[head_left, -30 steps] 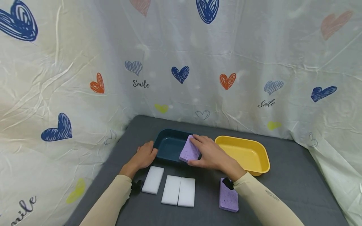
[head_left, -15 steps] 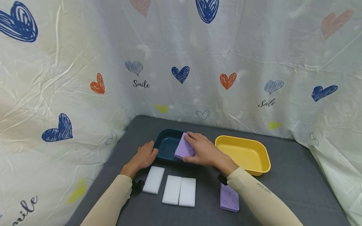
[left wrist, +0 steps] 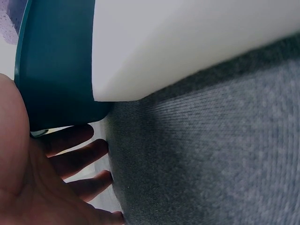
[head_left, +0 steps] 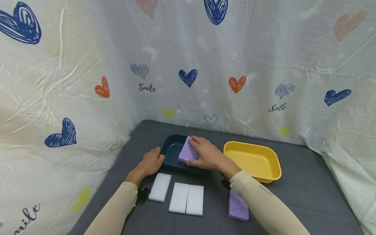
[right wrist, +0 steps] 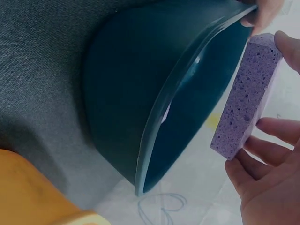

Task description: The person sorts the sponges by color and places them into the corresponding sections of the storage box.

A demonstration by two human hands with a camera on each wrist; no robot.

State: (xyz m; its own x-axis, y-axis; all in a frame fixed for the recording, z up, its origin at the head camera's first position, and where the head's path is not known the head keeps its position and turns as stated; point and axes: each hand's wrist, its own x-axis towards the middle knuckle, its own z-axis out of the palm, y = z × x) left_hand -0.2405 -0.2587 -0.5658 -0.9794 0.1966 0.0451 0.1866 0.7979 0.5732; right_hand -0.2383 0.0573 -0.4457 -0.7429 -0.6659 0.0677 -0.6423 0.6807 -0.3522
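Note:
My right hand [head_left: 210, 155] holds a purple sponge [head_left: 188, 150] between thumb and fingers, tilted above the dark teal tray [head_left: 170, 150]. The right wrist view shows the sponge [right wrist: 246, 96] just outside the tray's rim line, with the thumb at one end and several fingertips at the other. At the tray's left end, my left hand [head_left: 150, 161] grips the rim; its thumb laps over the edge in the right wrist view, and its fingers [left wrist: 79, 159] lie along the outer wall in the left wrist view. Most of the tray's floor is hidden by the sponge and right hand.
A yellow tray [head_left: 254, 158] stands right of the teal one. Three white sponges lie in front, one [head_left: 160, 187] near the left wrist and a close pair [head_left: 186, 199]. Another purple sponge [head_left: 238, 207] lies partly under the right forearm. A heart-printed curtain [head_left: 211, 98] hangs behind.
My right hand has carried the purple sponge leftward and slightly back, further over the teal tray. The left hand stays on the tray's rim.

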